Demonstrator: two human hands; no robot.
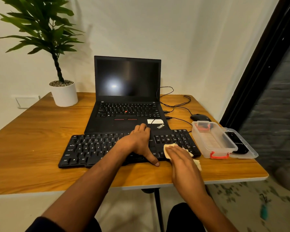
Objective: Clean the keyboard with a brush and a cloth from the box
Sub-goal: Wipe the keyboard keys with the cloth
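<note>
Under the right hand [179, 158], at about 4 o'clock of the view's centre, lies one pale cloth [169, 147], pressed flat onto the right end of the keyboard [94, 148]. The fingers lie together and extended over the cloth, palm down, pinning it rather than pinching it; part of the cloth shows past the fingertips at 11 o'clock and another part hangs off the keyboard's front edge at 4 o'clock of the hand. The right forearm runs back toward 5 o'clock.

One left hand [139, 141] rests palm down on the middle of the keyboard, fingers reaching over its far edge at 12 o'clock and the thumb stretched down past the front edge onto the table [32, 131]. Its spread grasp steadies the keyboard. The left forearm slants back toward 7 o'clock, ending in a dark sleeve.

One black keyboard sits on the wooden table, its far edge touching the front of one open laptop [127, 91] with a dark screen. At 3 o'clock of the keyboard stands one clear plastic box [213, 139] with red latches, its lid [248, 148] lying just beside it; whether the brush is inside cannot be told. One black mouse [199, 117] lies at 12 o'clock of the box. One potted plant [64, 92] stands at 10 o'clock of the laptop.
</note>
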